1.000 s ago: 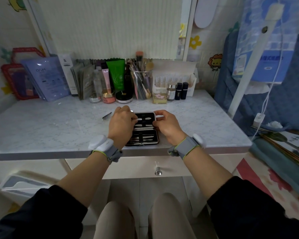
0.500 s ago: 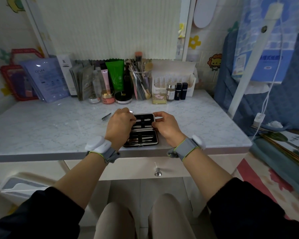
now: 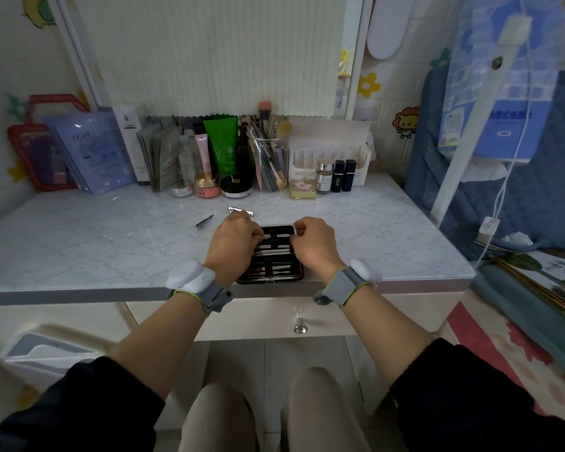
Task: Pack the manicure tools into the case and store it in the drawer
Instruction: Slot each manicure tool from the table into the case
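Nearby, clippers (image 3: pixel 204 221) lie left of case (image 3: pixel 271 269).

marble-look desk top (image 3: pixel 79 243): open manicure case (image 3: pixel 271 269) at front edge, centre; nail clipper (image 3: pixel 205 221) and flat metal tool (image 3: pixel 240 210) just behind it; along the back, sheet-mask packs (image 3: pixel 92 151), tubes, jars, brush cup (image 3: pixel 269 164), white box (image 3: pixel 330 158), small bottles.

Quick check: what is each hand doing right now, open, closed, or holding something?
Left hand: fingers curled at the open case, pinching a thin metal tool in its upper half.
Right hand: fingers curled on the same tool's other end.
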`<state>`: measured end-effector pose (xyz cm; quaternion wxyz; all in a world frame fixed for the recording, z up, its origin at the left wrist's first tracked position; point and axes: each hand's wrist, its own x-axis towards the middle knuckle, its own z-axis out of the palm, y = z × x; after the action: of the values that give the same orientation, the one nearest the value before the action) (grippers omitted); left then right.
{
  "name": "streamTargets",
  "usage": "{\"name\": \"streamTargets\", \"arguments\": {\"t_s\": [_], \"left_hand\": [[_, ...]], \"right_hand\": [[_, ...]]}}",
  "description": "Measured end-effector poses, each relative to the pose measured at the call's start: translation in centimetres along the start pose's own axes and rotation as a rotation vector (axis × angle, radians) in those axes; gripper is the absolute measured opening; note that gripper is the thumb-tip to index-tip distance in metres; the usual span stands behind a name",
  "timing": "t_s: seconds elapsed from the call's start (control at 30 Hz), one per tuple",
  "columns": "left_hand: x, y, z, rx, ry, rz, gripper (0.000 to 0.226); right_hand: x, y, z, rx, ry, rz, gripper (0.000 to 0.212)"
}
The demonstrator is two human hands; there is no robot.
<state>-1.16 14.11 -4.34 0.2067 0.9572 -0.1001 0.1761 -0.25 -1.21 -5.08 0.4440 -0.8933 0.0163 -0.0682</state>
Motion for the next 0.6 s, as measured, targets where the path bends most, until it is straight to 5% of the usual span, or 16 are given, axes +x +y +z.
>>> {"name": "streamTargets", "arguments": {"t_s": [0.37,0.6], "left_hand": [[0.1,-0.1,-0.2,-0.017,-0.067,-0.034,0.023],[0.6,-0.9,-0.9,-0.029,0.027,-0.056,0.021]], "right_hand": [[0.8,-0.4,-0.3,-0.138,-0.047,0.025,0.033],[2.0,-1.4,-0.7,-0.057,-0.011,-0.058,0.027]]}}
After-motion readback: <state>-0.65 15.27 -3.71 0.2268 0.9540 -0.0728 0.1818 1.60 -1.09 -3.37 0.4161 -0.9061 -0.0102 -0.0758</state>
